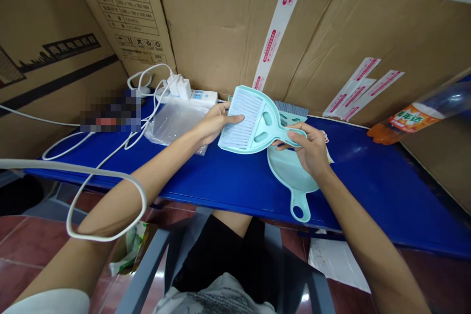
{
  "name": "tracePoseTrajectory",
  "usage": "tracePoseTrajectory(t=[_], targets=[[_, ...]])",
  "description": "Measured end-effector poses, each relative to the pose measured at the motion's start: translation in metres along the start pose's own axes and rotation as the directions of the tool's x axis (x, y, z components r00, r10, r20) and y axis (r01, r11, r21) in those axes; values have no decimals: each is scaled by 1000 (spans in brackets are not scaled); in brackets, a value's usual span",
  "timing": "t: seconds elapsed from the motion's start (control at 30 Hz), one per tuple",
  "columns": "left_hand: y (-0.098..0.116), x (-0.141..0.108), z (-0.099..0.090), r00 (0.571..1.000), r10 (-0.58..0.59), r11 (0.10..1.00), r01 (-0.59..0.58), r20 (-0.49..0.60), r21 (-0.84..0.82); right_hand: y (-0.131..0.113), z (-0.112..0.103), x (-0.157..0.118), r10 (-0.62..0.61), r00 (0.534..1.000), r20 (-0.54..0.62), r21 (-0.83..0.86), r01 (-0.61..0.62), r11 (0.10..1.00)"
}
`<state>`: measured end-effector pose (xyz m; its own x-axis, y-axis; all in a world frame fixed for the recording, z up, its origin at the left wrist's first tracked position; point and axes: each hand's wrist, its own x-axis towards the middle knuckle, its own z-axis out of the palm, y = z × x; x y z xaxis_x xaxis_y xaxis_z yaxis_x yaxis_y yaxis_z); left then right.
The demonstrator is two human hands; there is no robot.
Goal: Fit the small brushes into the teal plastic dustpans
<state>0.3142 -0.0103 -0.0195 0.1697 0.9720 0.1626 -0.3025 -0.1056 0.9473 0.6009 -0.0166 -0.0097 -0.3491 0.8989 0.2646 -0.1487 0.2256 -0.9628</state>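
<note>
Two hands, both mine, are on one small teal brush point(253, 122) raised just above the blue table point(368, 176). My right hand point(311, 149) has its fingers curled together around the brush's handle, thumb on top, clamped firmly. My left hand point(215, 122) reaches in from the other side — its fingers lie side by side along the far edge of the white bristles point(239, 120), the thumb pressing across their face, so the bristle end is pinched between thumb and fingers. The brush lies roughly level, bristles toward my left, handle toward my right.

Under my right hand rests a teal dustpan point(290, 176), flat on the table, its looped handle pointing back toward me and hanging over the near edge. Just behind the brush, a second brush with grey bristles point(292, 108) stands against the cardboard boxes point(221, 24) that wall off the back of the table.

Off to my left on the table sit a clear plastic bag point(174, 120), a white power strip point(198, 97) with chargers plugged in, and white cables point(110, 157) looping out over the front edge. Far right, a plastic bottle point(419, 115) with an orange label lies tilted — well apart from my hands.
</note>
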Motion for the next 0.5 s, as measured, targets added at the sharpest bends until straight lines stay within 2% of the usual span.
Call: tracePoseTrajectory(t=[0.07,0.1,0.13,0.2,0.23,0.27,0.3,0.37,0.43,0.5], targets=[[6,-1,-9,991,-94,995,91,94,28,-2,-1,-3,-6,995,98,7,5,1000],[9,-3,-12,969,-176,984,166,172,70,-3,-2,-3,-23,991,135,-5,24,1000],[11,-5,-16,927,-273,960,245,257,135,-3,-2,-4,-45,987,153,-27,49,998],[15,-8,-20,809,-445,889,347,385,299,-1,-3,-4,-99,988,122,-109,113,988],[14,-10,-21,761,-499,855,355,415,378,0,-3,-3,-125,988,87,-164,138,977],[13,-10,-22,735,-529,827,336,423,451,1,-3,-3,-147,988,49,-222,154,963],[11,-10,-23,732,-539,799,289,416,528,2,-3,-2,-168,986,17,-278,166,946],[6,-8,-24,788,-496,702,116,365,703,4,-4,0,-199,980,-23,-366,176,914],[0,-5,-25,866,-376,525,-93,329,846,6,-5,2,-222,974,-49,-420,181,889],[-3,-2,-24,902,-242,387,-249,358,888,8,-8,3,-275,959,-68,-503,205,840]])
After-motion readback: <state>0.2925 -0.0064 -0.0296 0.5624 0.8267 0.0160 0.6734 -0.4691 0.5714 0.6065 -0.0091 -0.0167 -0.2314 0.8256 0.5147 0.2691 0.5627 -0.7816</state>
